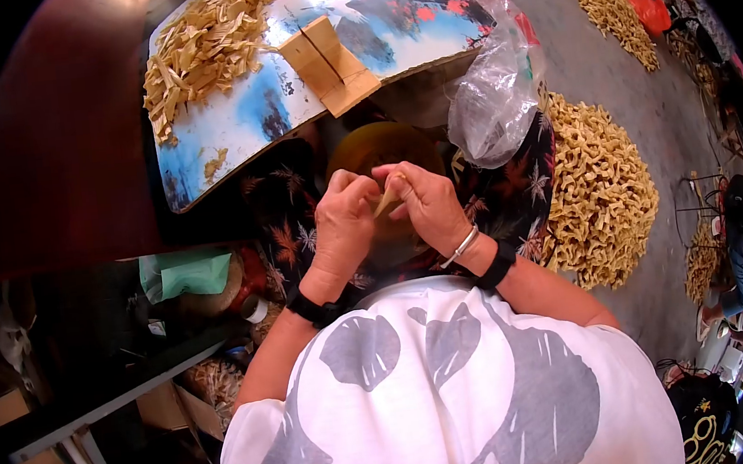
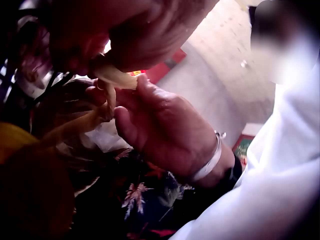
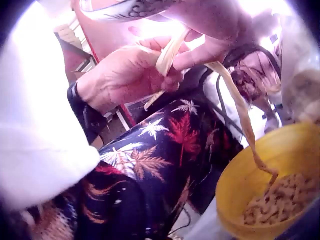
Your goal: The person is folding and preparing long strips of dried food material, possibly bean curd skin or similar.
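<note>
Both hands meet over the lap, working a pale yellow flat strip (image 3: 240, 107) that looks soft and bendable. My left hand (image 1: 344, 226) pinches one part of it, fingers curled. The right hand (image 1: 430, 204), with a silver bangle at its wrist, pinches the strip between thumb and fingers close by. In the left wrist view the strip (image 2: 117, 77) bends over itself at the fingertips. Its long tail hangs down into a yellow bowl (image 3: 232, 185), which holds several small pale pieces (image 3: 280, 202). The bowl stands just beyond the hands.
A picture-printed board (image 1: 247, 150) ahead carries a heap of flat yellow strips (image 1: 211, 51) and a slotted wooden block (image 1: 329, 66). Clear plastic (image 1: 494, 113) hangs off its right end. A big pile of knotted yellow pieces (image 1: 600, 192) lies on the right.
</note>
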A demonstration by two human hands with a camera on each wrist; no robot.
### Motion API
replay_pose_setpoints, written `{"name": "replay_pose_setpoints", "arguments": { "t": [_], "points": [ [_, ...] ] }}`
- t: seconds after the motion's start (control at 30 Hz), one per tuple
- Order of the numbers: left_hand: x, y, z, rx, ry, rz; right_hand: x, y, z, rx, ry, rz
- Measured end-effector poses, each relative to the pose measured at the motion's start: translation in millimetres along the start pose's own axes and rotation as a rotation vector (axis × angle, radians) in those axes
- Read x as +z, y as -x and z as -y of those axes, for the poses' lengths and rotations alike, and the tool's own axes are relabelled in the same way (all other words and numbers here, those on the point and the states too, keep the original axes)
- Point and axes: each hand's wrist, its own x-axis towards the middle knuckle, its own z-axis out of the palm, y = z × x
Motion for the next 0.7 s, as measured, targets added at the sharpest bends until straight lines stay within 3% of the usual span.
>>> {"name": "replay_pose_setpoints", "arguments": {
  "t": [0.1,0.2,0.3,0.4,0.5,0.6,0.7],
  "points": [
    [-3.8,-2.3,-11.8,0.165,-0.116,-0.096,1.1,-6.7,-13.9,0.402,-0.198,0.016],
    [0.8,-1.9,-15.8,0.146,-0.107,-0.191,8.6,-11.0,-16.2,0.484,-0.067,0.028],
    [-1.8,0.0,-14.2,0.11,-0.218,-0.167,12.9,-9.6,-19.5,0.222,-0.008,-0.039],
    [-3.7,-2.5,-10.1,0.089,-0.21,-0.183,10.4,-9.1,-23.0,0.245,-0.109,0.104],
    [-4.5,-4.3,-4.9,0.062,-0.054,-0.147,7.0,-9.3,-30.2,0.12,-0.024,0.179],
    [-4.5,-2.9,-8.9,0.092,0.009,-0.143,-0.1,-7.4,-14.4,0.537,-0.436,0.257],
    [-1.2,-3.7,-3.1,0.164,0.031,-0.183,-9.7,-9.9,-12.6,0.628,-0.879,0.423]
  ]
}}
